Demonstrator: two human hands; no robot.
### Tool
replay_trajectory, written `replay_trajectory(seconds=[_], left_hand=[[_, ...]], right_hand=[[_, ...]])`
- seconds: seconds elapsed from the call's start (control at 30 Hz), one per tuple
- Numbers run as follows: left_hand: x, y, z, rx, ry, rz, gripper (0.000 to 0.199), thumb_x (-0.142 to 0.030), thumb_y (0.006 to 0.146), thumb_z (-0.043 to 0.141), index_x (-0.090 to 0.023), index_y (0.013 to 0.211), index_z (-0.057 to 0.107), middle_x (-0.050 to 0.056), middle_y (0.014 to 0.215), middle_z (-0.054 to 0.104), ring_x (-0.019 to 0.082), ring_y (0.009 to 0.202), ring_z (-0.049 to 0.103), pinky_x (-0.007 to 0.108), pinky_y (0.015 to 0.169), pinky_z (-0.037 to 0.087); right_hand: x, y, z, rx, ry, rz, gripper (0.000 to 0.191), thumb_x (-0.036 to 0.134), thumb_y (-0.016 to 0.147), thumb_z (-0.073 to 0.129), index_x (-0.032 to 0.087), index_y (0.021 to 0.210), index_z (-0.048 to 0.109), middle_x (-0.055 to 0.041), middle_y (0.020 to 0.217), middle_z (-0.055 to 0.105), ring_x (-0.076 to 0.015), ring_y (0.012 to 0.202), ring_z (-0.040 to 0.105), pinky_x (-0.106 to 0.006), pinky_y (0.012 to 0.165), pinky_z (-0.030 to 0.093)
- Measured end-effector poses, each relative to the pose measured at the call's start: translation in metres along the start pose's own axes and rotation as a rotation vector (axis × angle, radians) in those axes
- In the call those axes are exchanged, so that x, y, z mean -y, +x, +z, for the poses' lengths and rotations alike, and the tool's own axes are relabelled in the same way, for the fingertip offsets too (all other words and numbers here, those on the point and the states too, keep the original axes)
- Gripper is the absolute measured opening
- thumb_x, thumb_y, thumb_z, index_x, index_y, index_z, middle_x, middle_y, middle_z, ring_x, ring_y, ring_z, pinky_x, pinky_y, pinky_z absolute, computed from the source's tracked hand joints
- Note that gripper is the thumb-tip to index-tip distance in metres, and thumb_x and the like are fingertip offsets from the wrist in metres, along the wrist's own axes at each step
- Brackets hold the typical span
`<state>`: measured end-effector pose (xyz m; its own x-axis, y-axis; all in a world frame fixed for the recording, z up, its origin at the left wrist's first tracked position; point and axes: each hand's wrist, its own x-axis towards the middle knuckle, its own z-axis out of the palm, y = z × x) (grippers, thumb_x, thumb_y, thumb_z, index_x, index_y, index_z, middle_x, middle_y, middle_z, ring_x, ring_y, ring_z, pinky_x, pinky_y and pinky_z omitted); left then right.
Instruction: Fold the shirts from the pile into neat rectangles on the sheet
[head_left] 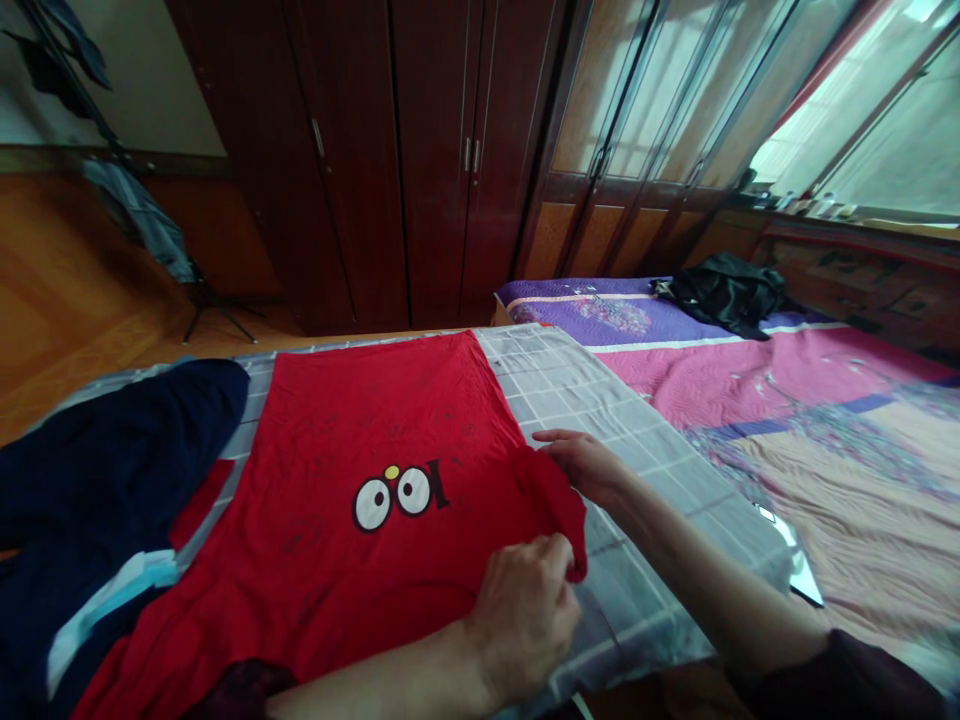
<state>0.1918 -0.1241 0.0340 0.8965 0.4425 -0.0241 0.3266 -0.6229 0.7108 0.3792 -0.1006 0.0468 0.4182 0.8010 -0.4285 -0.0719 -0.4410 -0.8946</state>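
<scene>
Near checked sheet's (637, 440) near edge | left hand (525, 605) pinches red T-shirt (322, 420), seemingly to straighten it | right hand (589, 468) touching, grip unclear

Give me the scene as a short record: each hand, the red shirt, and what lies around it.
left hand: closed on the red shirt's near right edge
right hand: at the same part, farther up; grip unclear
red shirt: spread out, eye print up, wrinkled
under it: grey checked cloth
left of it: navy clothing
beyond, right: bed with black item
</scene>
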Motion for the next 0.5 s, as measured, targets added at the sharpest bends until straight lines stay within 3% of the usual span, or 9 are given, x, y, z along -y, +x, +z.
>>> replay_trajectory(seconds=[0.1, 0.17, 0.23, 0.37, 0.43, 0.5], left_hand=[[0.015, -0.017, -0.01, -0.162, -0.576, -0.352, 0.018, -0.006, 0.076, 0.037, -0.02, 0.084, 0.044, 0.0, 0.078, 0.058, 0.013, 0.074, 0.059, 0.025, 0.069, 0.047], [0.028, -0.032, -0.017, -0.162, -0.883, -0.52, 0.022, -0.004, 0.076, 0.034, -0.019, 0.089, 0.042, 0.001, 0.081, 0.058, 0.011, 0.075, 0.061, 0.024, 0.07, 0.048], [0.04, -0.044, -0.02, -0.115, -1.033, -0.592, 0.028, -0.003, 0.074, 0.036, -0.018, 0.097, 0.042, 0.003, 0.086, 0.059, 0.01, 0.078, 0.063, 0.023, 0.072, 0.049], [0.054, -0.05, -0.021, -0.107, -0.93, -0.604, 0.038, -0.009, 0.077, 0.041, -0.018, 0.114, 0.039, 0.004, 0.092, 0.057, 0.01, 0.071, 0.062, 0.021, 0.062, 0.048], [0.054, -0.049, -0.023, -0.136, -0.686, -0.509, 0.039, -0.013, 0.078, 0.044, -0.019, 0.116, 0.041, 0.003, 0.092, 0.056, 0.01, 0.066, 0.059, 0.023, 0.062, 0.049], [0.052, -0.048, -0.027, -0.155, -0.336, -0.319, 0.042, -0.012, 0.078, 0.048, -0.021, 0.118, 0.044, 0.003, 0.097, 0.057, 0.012, 0.074, 0.058, 0.028, 0.073, 0.049]], right_hand=[[0.004, -0.005, 0.008, 0.122, 0.09, -0.065, 0.042, 0.022, 0.062, 0.063, 0.017, 0.104, 0.061, -0.007, 0.085, 0.071, -0.0133, 0.063, 0.064, -0.025, 0.058, 0.05], [0.005, -0.006, 0.01, 0.205, 0.126, -0.144, 0.042, 0.023, 0.061, 0.063, 0.016, 0.103, 0.062, -0.0093, 0.097, 0.07, -0.016, 0.073, 0.067, -0.03, 0.067, 0.053], [0.004, -0.002, 0.011, 0.204, -0.006, -0.258, 0.042, 0.023, 0.062, 0.059, 0.015, 0.103, 0.063, -0.0097, 0.103, 0.069, -0.0185, 0.078, 0.068, -0.032, 0.069, 0.054], [0.001, 0.016, 0.014, 0.046, -0.443, -0.408, 0.043, 0.02, 0.064, 0.052, 0.015, 0.104, 0.066, -0.0062, 0.092, 0.071, -0.0167, 0.069, 0.065, -0.026, 0.056, 0.049], [0.001, 0.022, 0.016, 0.006, -0.544, -0.432, 0.04, 0.017, 0.063, 0.052, 0.015, 0.1, 0.069, -0.0034, 0.076, 0.07, -0.0155, 0.062, 0.061, -0.025, 0.055, 0.045], [0.004, 0.026, 0.016, -0.002, -0.643, -0.463, 0.037, 0.014, 0.063, 0.053, 0.017, 0.095, 0.072, -0.0015, 0.068, 0.068, -0.0152, 0.062, 0.059, -0.025, 0.059, 0.043]])
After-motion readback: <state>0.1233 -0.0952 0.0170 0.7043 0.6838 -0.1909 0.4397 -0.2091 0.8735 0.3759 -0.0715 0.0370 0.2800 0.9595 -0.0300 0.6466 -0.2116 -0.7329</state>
